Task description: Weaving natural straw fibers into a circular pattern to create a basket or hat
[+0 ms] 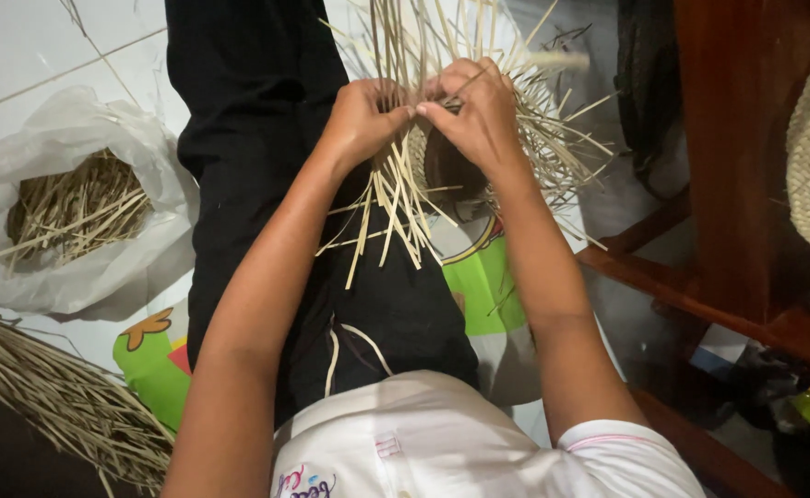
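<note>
Far to the left of the fingers, a white plastic bag of pale cut straw (73, 207) sat open on the floor, with a loose bundle of dry straw (54, 392) below it. Over the black-clad lap, the left hand (363, 120) and right hand (479, 115) met, fingers pinched together on thin strands of the half-woven piece of pale straw strips (442, 175), which fanned out above, below and right of the fingertips. It looked light, springy and brittle, best held close to the tight woven centre. Farther right stood dark red-brown wooden furniture (728, 184).
</note>
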